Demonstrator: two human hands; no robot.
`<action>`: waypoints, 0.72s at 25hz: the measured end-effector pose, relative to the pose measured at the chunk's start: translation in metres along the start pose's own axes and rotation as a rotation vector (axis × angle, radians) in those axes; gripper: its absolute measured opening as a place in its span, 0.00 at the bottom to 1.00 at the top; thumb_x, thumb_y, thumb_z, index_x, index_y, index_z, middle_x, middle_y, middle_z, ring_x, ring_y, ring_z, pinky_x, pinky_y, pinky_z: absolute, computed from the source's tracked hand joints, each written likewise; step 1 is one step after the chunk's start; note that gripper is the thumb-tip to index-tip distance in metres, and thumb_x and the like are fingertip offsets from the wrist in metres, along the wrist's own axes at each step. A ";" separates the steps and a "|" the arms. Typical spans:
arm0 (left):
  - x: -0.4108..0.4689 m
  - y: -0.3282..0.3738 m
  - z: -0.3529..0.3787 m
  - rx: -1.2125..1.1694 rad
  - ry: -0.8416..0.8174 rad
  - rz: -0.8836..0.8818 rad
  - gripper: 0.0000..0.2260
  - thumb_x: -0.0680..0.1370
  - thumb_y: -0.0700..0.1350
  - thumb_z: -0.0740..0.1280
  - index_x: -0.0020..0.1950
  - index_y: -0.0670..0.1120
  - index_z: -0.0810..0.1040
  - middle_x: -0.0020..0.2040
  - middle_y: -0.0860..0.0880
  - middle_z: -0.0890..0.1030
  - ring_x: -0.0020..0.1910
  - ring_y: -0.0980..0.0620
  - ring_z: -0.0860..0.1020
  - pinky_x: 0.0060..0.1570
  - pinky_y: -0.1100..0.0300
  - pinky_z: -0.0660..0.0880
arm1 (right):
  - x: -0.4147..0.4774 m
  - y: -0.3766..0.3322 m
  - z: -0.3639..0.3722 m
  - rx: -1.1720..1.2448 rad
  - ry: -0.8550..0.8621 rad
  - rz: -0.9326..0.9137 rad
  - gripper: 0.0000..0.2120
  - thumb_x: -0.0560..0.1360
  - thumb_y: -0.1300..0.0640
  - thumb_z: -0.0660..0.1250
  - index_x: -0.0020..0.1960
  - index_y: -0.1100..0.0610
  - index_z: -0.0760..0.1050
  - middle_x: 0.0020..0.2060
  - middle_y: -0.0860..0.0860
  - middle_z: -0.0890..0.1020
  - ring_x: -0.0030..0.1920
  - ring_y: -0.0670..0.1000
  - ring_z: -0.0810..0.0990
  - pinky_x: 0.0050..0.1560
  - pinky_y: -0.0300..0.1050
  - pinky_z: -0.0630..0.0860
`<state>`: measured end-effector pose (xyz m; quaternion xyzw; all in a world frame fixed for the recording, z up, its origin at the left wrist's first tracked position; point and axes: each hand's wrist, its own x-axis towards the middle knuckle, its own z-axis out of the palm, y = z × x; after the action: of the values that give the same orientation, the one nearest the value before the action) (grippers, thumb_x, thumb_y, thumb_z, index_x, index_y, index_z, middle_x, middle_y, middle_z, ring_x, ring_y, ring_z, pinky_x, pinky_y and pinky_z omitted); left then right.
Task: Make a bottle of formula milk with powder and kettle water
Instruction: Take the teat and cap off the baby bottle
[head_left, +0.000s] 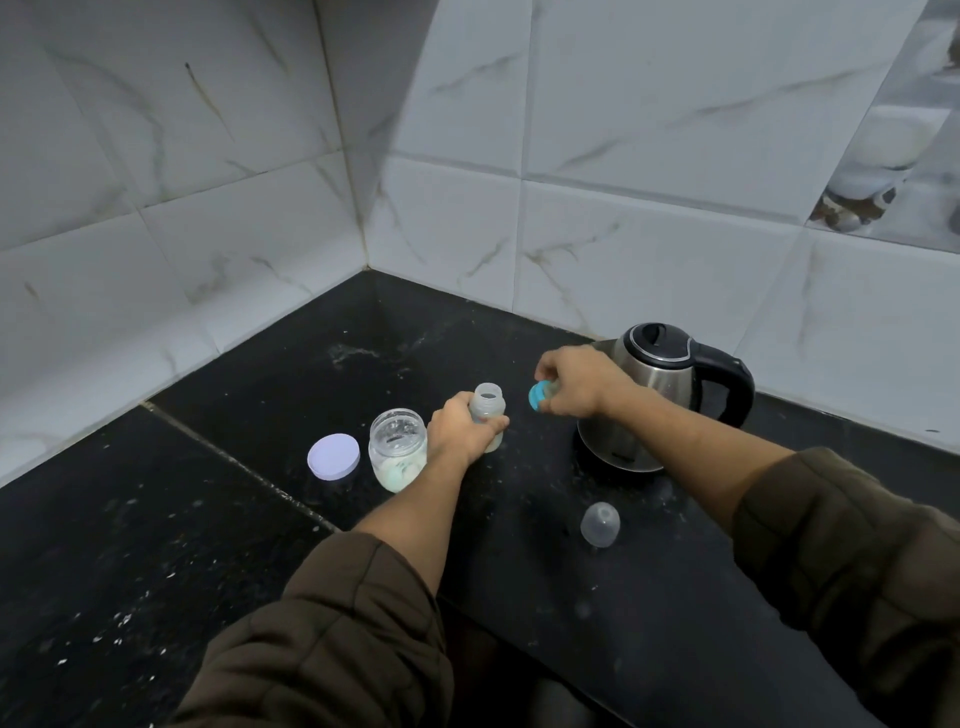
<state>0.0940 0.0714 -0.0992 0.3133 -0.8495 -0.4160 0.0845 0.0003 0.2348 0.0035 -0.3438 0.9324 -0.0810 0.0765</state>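
Grips the bottle with the left hand, upright on the table as it seems, neck open, just right of the open jar of powder. Pinches the blue ring with the right hand, just beside the neck and in front of the kettle. Looks like the step at the ring, going on or off; cannot tell whether the bottle is filled. If filled, next calls for setting the ring flat on the thread and turning it, with the bottle kept firm.
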 end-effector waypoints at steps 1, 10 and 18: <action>-0.001 -0.002 0.003 -0.001 0.003 -0.006 0.22 0.72 0.57 0.79 0.63 0.52 0.81 0.57 0.50 0.85 0.60 0.46 0.81 0.61 0.49 0.77 | -0.004 0.002 0.010 -0.043 -0.075 0.000 0.18 0.70 0.49 0.76 0.58 0.49 0.80 0.54 0.50 0.84 0.55 0.55 0.82 0.56 0.49 0.80; -0.008 -0.001 0.018 -0.019 0.018 0.033 0.22 0.72 0.57 0.79 0.62 0.50 0.81 0.56 0.50 0.85 0.60 0.46 0.81 0.60 0.51 0.76 | -0.027 0.020 0.063 -0.224 -0.601 0.031 0.20 0.71 0.59 0.79 0.61 0.55 0.79 0.52 0.57 0.84 0.42 0.57 0.88 0.45 0.49 0.87; -0.009 -0.006 0.022 -0.050 0.009 0.029 0.22 0.72 0.56 0.80 0.62 0.51 0.81 0.55 0.51 0.85 0.59 0.48 0.81 0.61 0.51 0.76 | -0.025 0.020 0.064 -0.185 -0.584 0.036 0.20 0.73 0.57 0.78 0.62 0.56 0.78 0.54 0.57 0.82 0.43 0.58 0.88 0.46 0.52 0.87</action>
<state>0.0947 0.0881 -0.1171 0.3006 -0.8428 -0.4346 0.1022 0.0188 0.2602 -0.0607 -0.3413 0.8803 0.1080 0.3112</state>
